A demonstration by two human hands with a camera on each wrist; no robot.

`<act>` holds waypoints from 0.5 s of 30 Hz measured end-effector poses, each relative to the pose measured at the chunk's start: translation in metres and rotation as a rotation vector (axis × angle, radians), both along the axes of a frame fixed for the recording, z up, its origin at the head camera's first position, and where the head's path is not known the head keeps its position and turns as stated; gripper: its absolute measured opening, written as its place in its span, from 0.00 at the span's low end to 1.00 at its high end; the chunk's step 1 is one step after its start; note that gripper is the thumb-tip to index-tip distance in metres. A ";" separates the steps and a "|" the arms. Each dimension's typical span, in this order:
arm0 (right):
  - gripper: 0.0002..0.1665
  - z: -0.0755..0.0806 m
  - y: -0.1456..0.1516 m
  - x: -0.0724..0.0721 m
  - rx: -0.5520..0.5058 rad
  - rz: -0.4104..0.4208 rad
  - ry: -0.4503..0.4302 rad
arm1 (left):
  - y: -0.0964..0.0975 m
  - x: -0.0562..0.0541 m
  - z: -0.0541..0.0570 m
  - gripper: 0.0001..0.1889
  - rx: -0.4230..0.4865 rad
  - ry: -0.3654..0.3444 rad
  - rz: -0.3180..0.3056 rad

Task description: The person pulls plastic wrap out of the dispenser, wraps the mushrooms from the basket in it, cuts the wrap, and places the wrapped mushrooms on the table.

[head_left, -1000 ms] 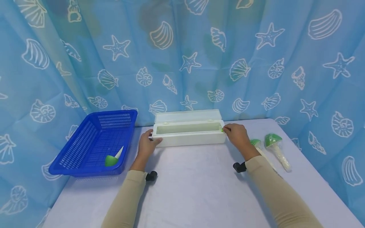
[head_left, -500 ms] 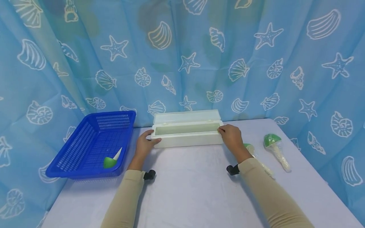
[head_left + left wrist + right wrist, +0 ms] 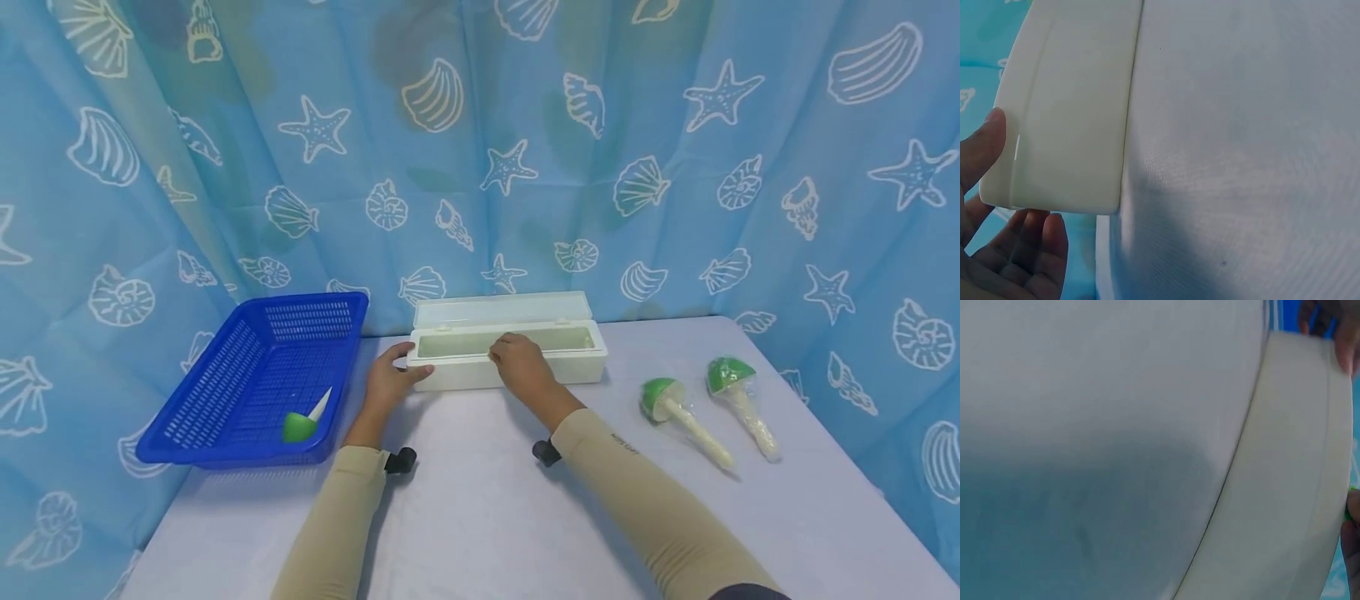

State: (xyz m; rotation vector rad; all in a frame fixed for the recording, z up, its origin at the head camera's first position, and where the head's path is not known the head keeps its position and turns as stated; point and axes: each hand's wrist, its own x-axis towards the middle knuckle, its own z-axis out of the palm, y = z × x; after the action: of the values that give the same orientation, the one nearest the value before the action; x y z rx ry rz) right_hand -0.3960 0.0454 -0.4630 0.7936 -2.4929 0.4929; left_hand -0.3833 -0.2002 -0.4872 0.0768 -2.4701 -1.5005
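Note:
A long white box (image 3: 517, 372), which looks like a cling film dispenser, stands near the curtain with its clear-looking lid (image 3: 502, 311) raised at the back. My left hand (image 3: 388, 379) grips its left end. In the left wrist view the thumb (image 3: 988, 147) lies at the rim and the fingers bend near the end wall. Halfway along the front rim, my right hand (image 3: 522, 367) pinches a small green slider (image 3: 1350, 506), mostly hidden by the fingers. Two mushroom-shaped pieces with green caps lie at right, a nearer one (image 3: 686, 421) and a farther one (image 3: 742, 408), both in clear film.
At the left stands a blue perforated basket (image 3: 251, 333) holding another green-and-white piece (image 3: 302, 427). A blue shell-print curtain (image 3: 480, 225) hangs right behind the box and along the sides. White cloth (image 3: 480, 517) covers the table.
My right hand has slid leftward along the box's front rim, from its right end to about the middle. The left hand keeps its grip on the left end.

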 end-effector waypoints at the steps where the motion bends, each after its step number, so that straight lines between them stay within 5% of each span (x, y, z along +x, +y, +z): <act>1: 0.05 0.002 -0.010 0.000 0.025 0.014 0.005 | 0.000 0.000 0.001 0.32 0.003 0.004 0.004; 9: 0.18 0.009 -0.079 0.012 0.399 0.014 0.013 | 0.001 -0.003 -0.001 0.31 -0.027 0.025 -0.026; 15: 0.29 0.006 -0.104 0.020 0.475 0.021 0.021 | -0.002 -0.001 -0.001 0.26 -0.065 0.048 0.007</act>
State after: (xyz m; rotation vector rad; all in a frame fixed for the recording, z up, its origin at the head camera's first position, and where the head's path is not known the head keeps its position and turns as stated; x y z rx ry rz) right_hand -0.3758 -0.0586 -0.4573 0.9909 -2.6164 -0.1124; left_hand -0.3844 -0.2017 -0.4879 0.0371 -2.4755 -1.4009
